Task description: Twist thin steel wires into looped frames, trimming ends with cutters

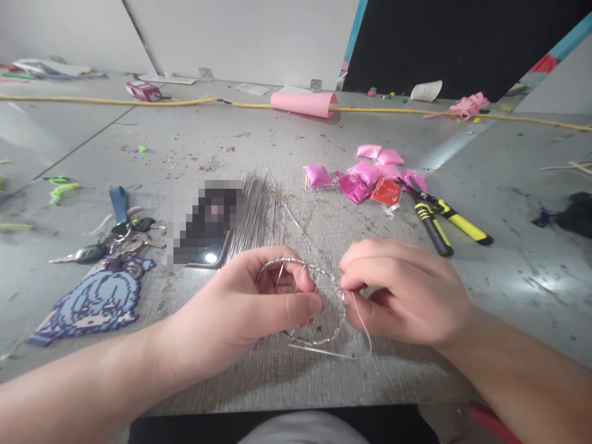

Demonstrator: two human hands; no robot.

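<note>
My left hand [250, 302] pinches a small ring of twisted silver wire [314, 336] between thumb and fingers, just above the grey table [277, 382]. My right hand [407, 290] grips the same wire ring at its right side, with a loose thin wire end curling down below it. Both hands are close together near the table's front edge. Behind them lies a fan-shaped bundle of straight thin wires [263, 209].
Yellow-handled pliers [439, 219] lie to the right, next to several pink and red sachets [370, 179]. At left are a bunch of keys [115, 237], a blue pixel-bead figure [97, 302] and a phone [208, 228]. A pink paper roll [303, 103] and yellow cord lie at the back.
</note>
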